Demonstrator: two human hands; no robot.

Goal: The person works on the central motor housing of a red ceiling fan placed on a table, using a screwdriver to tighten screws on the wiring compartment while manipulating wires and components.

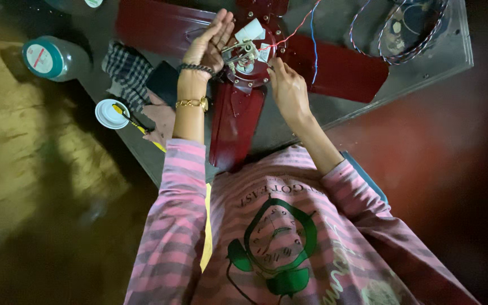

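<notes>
Now left hand (207, 48) open, flat beside fan hub (248, 56); right hand (286, 87) pinches hub edge (dark red blades (235, 127)).

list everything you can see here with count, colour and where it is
ceiling fan: 1, dark red blades, lying on the grey table, hub under both hands
hub fitting: 1, metal and white, at the fan's centre
loose wires: a few, red and blue, running up from the hub
wire coil: 1, twisted red and blue, top right of the table
table: 1, grey, upper half of the view
checked cloth: 1, dark and white, left of the fan
jar: 1, clear with a teal lid, on its side, far left
small lid: 1, white, at the table's left edge
screwdriver: 1, yellow handle, beside the white lid
left hand: open, palm against the hub; bead and gold bracelets at the wrist
right hand: fingertips at the hub
</notes>
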